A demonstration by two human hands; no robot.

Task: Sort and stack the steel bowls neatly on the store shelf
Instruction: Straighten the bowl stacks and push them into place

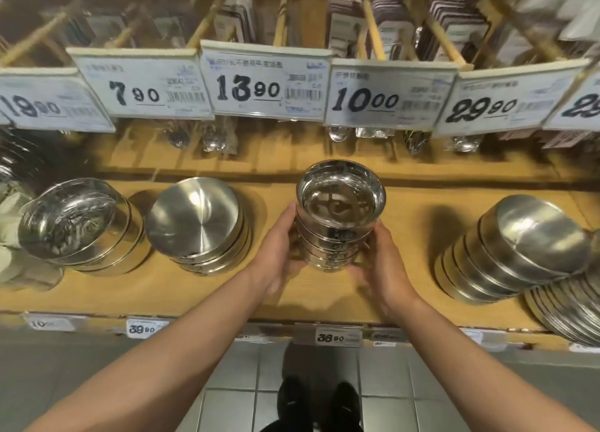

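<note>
**Both hands around the middle stack of steel bowls**

On the wooden store shelf (422, 211), four groups of steel ware stand in a row. Far left is a stack of mirror-polished bowls (74, 224), nested and tilted toward the camera, the top one empty. Just beside it stands a stack of brushed bowls (198, 224), also nested, leaning and empty on top.

In the middle, the left hand (276, 256) wraps the left side of a tall stack of small polished bowls (339, 211), and the right hand (384, 266) cups its right side; both are curled closed on the stack. Whether its base touches the shelf cannot be told. The bowls sit one inside another, labels showing on their sides, and the top bowl holds nothing.

To the right, well apart, leans a stack of brushed shallow bowls (519, 253), and behind the shelf's right edge lies a pile of flat steel plates (571, 314). Price tags (266, 81) hang above.
</note>
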